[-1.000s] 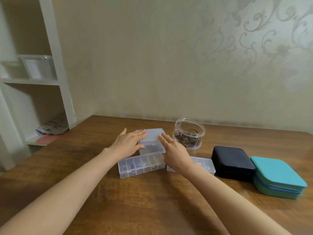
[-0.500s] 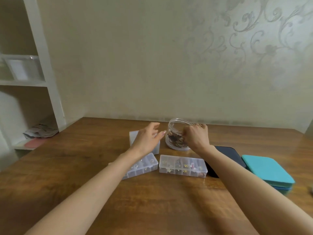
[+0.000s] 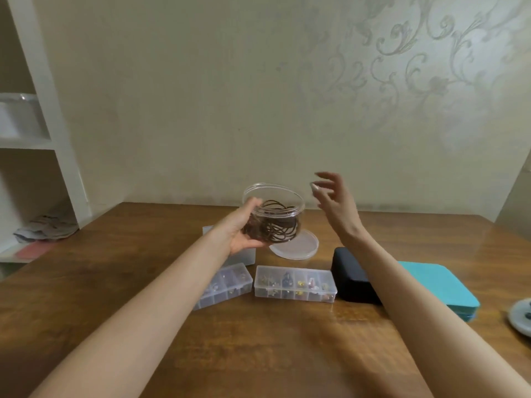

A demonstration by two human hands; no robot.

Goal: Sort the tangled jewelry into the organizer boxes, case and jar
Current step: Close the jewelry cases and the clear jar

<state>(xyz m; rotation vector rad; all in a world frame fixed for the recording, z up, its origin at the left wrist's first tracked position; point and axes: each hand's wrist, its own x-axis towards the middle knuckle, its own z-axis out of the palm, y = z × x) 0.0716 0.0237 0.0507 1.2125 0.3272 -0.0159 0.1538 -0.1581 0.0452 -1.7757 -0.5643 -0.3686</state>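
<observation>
To your far left the white shelf unit [image 3: 43, 139] stands just off the counter's corner, a crumpled cloth [image 3: 46, 229] on its low shelf, well apart from your work. Over the wooden counter [image 3: 258, 340] your left hand [image 3: 240, 229] curls its fingers round the wall of the clear jar [image 3: 273, 196]. It holds the jar lifted and tipped, mouth up and toward the right, likely so the other hand can reach the dark coiled cords [image 3: 275, 231] inside.

Under that wrist a small clear box [image 3: 244, 257] is partly hidden. In front of it the left organizer box [image 3: 227, 285] lies at an angle. The jar's lid [image 3: 300, 248] lies flat just behind and below the jar, parked where you can reach it again. The second organizer box [image 3: 296, 285] sits square to you, with small pieces in its compartments.

Your right hand [image 3: 333, 199] hovers above and to the right of the jar's mouth, fingers apart and loosely bent, gripping nothing I can see. Beneath that forearm the black case [image 3: 353, 280] lies closed. The teal case [image 3: 439, 288] is beside it; your arm hides whether they touch. A round grey thing [image 3: 521, 313] is cut off by the right edge.

Lowered straight down, the jar would meet the lid and the small box. The stretch of counter in front of the boxes offers you better room.
</observation>
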